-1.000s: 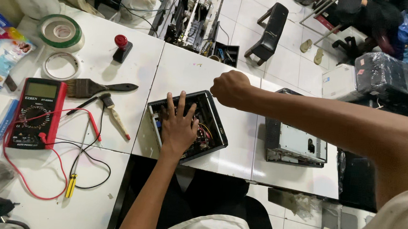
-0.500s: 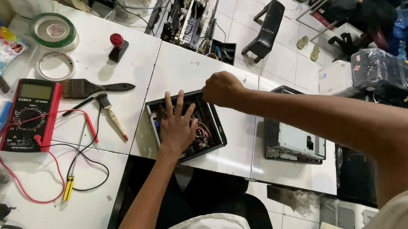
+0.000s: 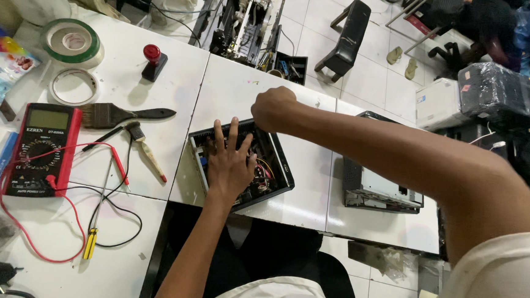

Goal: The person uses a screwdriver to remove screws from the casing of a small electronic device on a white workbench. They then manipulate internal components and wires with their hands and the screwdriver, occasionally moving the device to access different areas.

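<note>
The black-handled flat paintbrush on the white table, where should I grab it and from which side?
Grip the black-handled flat paintbrush by its tapered handle, coming from above on the right. It lies flat, handle pointing right toward open tabletop; the bristle end sits close to the red multimeter.

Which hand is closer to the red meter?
Left. The left hand lies flat in the open black box, right of the meter. The right hand, a fist, is farther, past the box's far edge.

Off to your left on the white table you have a red meter with its red and black leads, a black brush, two tape rolls and a yellow screwdriver. A grey metal case sits to your right.
</note>
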